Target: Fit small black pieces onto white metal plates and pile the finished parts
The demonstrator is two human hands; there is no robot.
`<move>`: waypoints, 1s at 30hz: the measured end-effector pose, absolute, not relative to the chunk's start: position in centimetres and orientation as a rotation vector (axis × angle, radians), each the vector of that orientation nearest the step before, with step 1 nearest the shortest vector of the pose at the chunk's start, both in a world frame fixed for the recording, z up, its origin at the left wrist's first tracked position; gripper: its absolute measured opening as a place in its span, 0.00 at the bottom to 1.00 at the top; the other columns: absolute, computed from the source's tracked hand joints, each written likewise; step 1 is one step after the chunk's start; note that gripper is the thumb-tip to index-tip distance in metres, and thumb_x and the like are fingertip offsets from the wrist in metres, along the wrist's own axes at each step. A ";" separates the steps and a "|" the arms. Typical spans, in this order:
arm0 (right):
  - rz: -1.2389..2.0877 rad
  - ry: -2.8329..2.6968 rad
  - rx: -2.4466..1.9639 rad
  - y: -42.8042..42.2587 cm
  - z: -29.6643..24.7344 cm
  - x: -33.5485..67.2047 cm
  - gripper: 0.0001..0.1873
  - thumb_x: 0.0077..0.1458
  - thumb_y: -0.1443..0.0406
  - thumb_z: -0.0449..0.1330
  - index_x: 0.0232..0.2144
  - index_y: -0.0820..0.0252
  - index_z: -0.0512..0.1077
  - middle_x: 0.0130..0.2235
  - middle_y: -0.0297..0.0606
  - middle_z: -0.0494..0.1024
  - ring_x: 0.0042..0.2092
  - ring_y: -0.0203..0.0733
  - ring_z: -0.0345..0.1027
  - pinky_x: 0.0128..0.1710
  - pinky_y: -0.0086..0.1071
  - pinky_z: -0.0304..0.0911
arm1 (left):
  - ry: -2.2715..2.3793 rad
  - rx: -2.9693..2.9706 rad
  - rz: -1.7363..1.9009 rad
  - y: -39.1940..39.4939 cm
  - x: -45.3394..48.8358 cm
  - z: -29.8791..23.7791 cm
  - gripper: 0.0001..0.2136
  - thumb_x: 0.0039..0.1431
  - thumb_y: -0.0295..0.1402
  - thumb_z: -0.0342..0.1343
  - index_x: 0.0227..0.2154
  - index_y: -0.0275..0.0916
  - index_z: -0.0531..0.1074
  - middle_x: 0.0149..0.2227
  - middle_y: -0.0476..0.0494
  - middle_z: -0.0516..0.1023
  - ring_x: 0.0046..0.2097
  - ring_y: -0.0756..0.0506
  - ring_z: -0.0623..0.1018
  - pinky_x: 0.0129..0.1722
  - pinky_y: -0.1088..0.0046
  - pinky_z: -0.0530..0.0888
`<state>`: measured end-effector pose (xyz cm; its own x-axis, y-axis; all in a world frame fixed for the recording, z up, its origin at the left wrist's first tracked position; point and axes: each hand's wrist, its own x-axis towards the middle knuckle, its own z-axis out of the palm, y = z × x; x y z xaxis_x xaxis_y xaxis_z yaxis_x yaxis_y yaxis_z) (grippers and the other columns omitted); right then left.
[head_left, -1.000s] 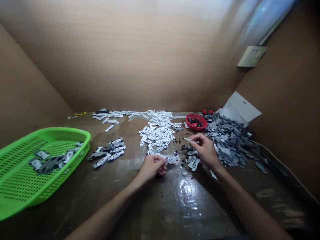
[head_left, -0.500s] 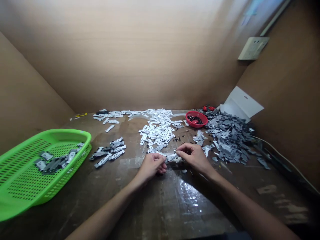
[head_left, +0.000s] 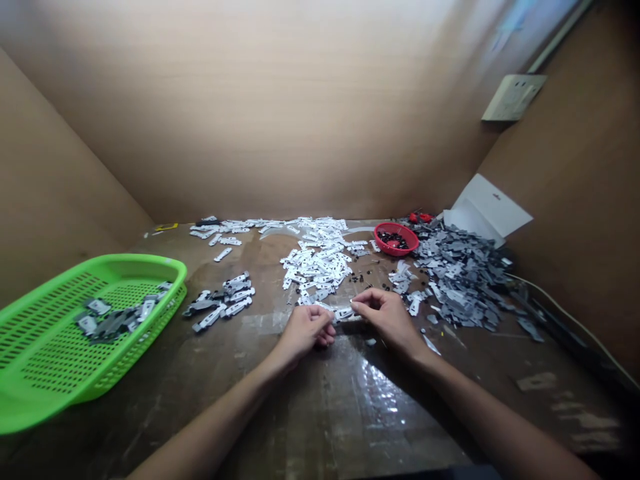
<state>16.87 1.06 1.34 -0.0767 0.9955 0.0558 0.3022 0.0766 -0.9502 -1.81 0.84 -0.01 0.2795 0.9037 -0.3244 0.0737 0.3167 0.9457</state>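
My left hand (head_left: 309, 327) is closed, its thumb and fingers pinching one end of a white toy car base (head_left: 344, 313) just above the table. Over the other end of that base, my right hand (head_left: 387, 317) is closed in a pinch; the small thing at its fingertips is too small to name. Beyond the hands lies a heap of white toy car bases (head_left: 317, 263). Small black wheels (head_left: 361, 275) are scattered by the heap. Several toy cars with wheels (head_left: 235, 293) rest together to the left.
A green basket (head_left: 173, 267) holding more cars stands at the left. Behind my right hand is a red bowl (head_left: 413, 243) of small dark parts. Grey flat parts (head_left: 465, 273) are piled at the right, near a white card (head_left: 505, 207) and a cable (head_left: 565, 303).
My right fingertips have shifted slightly toward the car base. The left hand keeps its hold. The whole view has moved a little.
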 end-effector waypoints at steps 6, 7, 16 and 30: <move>0.872 -1.556 -1.386 1.2 1.3 17.1 0.13 0.47 0.57 0.59 0.28 0.62 0.74 0.28 0.37 0.74 0.29 0.37 0.64 0.29 0.30 0.58 | 1.124 1.082 0.794 0.9 -2.0 -0.2 0.14 0.51 0.42 0.54 0.27 0.33 0.68 0.22 0.45 0.73 0.21 0.52 0.73 0.19 0.81 0.67; 0.845 -1.566 -1.390 1.4 1.3 17.2 0.13 0.47 0.57 0.59 0.28 0.61 0.75 0.29 0.37 0.74 0.29 0.37 0.64 0.30 0.30 0.58 | 1.120 1.081 0.802 0.9 -2.0 -0.2 0.14 0.51 0.42 0.54 0.27 0.33 0.68 0.22 0.45 0.73 0.21 0.52 0.73 0.19 0.81 0.66; 1.192 -1.434 -1.388 2.0 0.9 17.7 0.18 0.45 0.56 0.60 0.35 0.64 0.73 0.31 0.39 0.76 0.30 0.39 0.67 0.30 0.30 0.61 | 1.109 1.071 0.831 0.8 -2.0 -0.1 0.15 0.49 0.44 0.55 0.26 0.34 0.68 0.21 0.47 0.73 0.21 0.52 0.73 0.19 0.81 0.66; 1.491 -1.279 -1.365 1.9 1.9 18.3 0.15 0.42 0.55 0.61 0.23 0.63 0.68 0.13 0.24 0.60 0.14 0.26 0.44 0.14 0.24 0.40 | 1.179 1.063 0.831 0.6 -1.8 -0.3 0.14 0.48 0.42 0.56 0.27 0.33 0.68 0.22 0.45 0.74 0.22 0.50 0.75 0.20 0.79 0.68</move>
